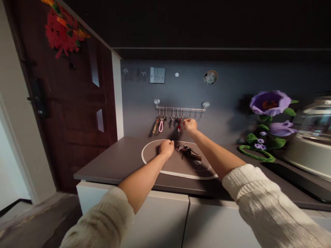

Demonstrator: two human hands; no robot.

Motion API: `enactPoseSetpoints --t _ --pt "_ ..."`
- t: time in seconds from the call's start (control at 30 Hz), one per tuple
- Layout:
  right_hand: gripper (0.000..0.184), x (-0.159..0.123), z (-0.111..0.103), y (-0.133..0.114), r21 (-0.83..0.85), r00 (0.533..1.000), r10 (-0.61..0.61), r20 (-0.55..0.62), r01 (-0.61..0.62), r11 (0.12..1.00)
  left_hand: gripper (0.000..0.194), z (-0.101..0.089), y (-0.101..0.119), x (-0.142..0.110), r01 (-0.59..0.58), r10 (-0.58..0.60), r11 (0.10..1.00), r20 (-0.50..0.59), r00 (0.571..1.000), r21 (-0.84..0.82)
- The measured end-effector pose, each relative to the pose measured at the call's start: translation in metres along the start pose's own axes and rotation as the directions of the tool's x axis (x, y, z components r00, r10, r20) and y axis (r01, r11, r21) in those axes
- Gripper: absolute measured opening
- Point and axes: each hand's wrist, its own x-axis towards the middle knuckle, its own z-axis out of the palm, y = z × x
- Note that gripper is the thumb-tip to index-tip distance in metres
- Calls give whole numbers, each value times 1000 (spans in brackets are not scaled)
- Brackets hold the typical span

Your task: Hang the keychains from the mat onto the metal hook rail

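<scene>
My right hand (pixel 190 126) is raised to the clear hook rack (pixel 181 109) on the wall, its fingers pinched just right of a hanging key set with a red charm (pixel 179 126). What the pinch holds, if anything, is hidden. My left hand (pixel 167 148) is curled closed over the oval mat (pixel 147 162), at the left end of a pile of keys (pixel 186 150). Its fingertips face away from me, so their contents do not show. Further left on the rack hang a pink loop keychain (pixel 161 124) and a tan tag keychain (pixel 155 126).
Purple artificial flowers (pixel 270 103) and a glass-topped appliance (pixel 314 137) stand on the right of the counter (pixel 108 158). A dark cabinet (pixel 219 27) overhangs the wall. Light switches (pixel 157 75) sit above the rack. At left is a brown door (pixel 85 137).
</scene>
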Motion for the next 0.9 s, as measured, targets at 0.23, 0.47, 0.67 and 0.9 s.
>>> enactPoseSetpoints --t 0.23,0.47,0.67,0.9 --pt "15 -29 -19 -5 9 997 -17 71 17 1000 31 0 -2 0 -62 62 998 -8 998 27" --pt "18 -66 -41 8 46 993 -23 112 18 999 29 -4 3 -6 -144 142 988 33 989 63" --pt "21 -89 -53 33 9 995 -44 87 43 999 27 -4 4 -7 -233 223 964 89 971 126" --pt "26 -107 -61 38 -43 995 -71 66 74 996 21 -2 4 -9 -320 307 935 102 946 151"
